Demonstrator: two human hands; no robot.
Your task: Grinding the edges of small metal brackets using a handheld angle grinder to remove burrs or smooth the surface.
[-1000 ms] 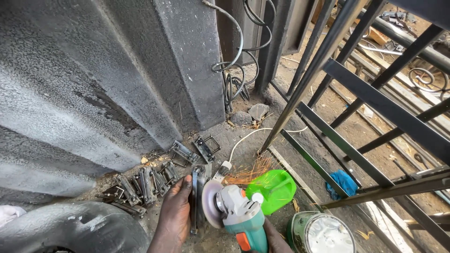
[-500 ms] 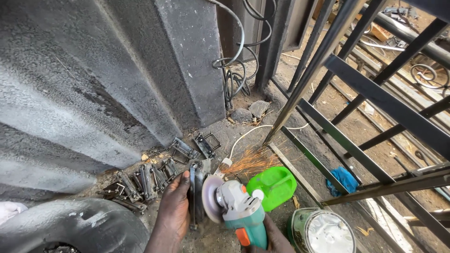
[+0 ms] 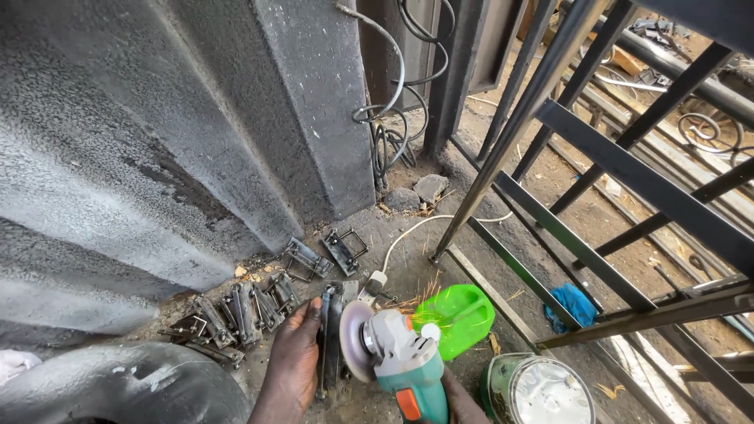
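My left hand grips a narrow dark metal piece standing on edge on the concrete ground. An angle grinder with a grey head and teal body is in my right hand, which shows only partly at the bottom edge. Its disc presses against the right side of the metal piece. Orange sparks fly to the right, over a bright green plastic container.
Several similar metal pieces lie along the foot of a grey wall. A black steel frame leans at right. A round tin, a blue cloth, a white cable and black cables are nearby.
The view has shifted slightly and the grinder sits a little lower. Sparks keep flying right from the disc. Both hands keep their grip.
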